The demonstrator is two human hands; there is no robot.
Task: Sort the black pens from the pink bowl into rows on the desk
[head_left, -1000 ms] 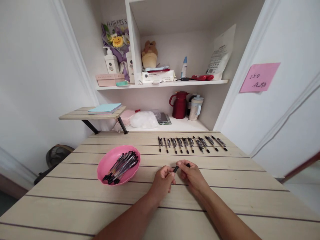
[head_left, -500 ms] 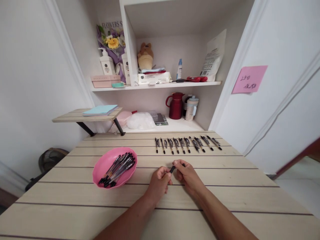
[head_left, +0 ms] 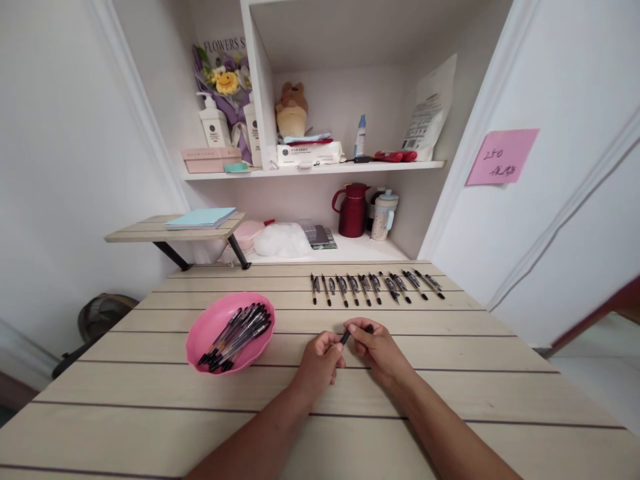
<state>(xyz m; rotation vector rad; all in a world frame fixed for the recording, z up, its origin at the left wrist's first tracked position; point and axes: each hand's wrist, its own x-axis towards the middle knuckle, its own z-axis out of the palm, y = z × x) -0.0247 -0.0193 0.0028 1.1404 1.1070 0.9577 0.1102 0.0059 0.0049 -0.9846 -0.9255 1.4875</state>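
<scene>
Over the middle of the table, my left hand (head_left: 320,360) pinches one end of a black pen (head_left: 345,337). The fingers of my right hand (head_left: 373,343) close around its other part, and a dark tip sticks out past them. Much of the pen is hidden by my fingers. To the left stands a pink bowl (head_left: 196,333) with several capped pens (head_left: 237,337) piled inside. Beyond my hands lies a row of pens (head_left: 353,291), each with a small dark piece beside it that I cannot make out clearly.
The slatted wooden table (head_left: 150,427) meets a white shelf unit at the back. A small raised stand (head_left: 140,229) carries blue paper (head_left: 200,218) at the left rear. On the lower shelf are a red jug (head_left: 352,212) and a patterned cup (head_left: 383,217). A pink note (head_left: 503,157) is on the wall.
My right hand has shifted slightly along the pen, and more of its dark end shows past the fingers. My left hand keeps its grip. The view has tilted a little.
</scene>
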